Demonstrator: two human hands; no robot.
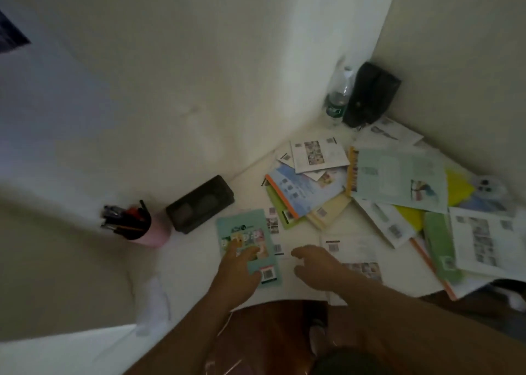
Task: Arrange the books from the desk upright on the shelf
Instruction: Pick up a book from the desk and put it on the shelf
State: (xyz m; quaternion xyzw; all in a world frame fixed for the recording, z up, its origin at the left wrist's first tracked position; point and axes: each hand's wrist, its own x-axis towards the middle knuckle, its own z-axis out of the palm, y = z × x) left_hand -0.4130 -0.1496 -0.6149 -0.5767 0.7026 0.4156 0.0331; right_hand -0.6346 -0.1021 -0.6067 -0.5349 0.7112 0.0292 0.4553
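Dim, blurred interior. Two pale off-white walls (199, 61) meet in a corner behind the far right corner of a white bench (301, 232); the right-hand wall (469, 61) runs along the bench's right edge. A dark patch (11, 35) shows at the upper left edge of view, detail indistinct. Reddish-brown flooring (270, 326) is visible below the bench's near edge. Lighting is low and even.
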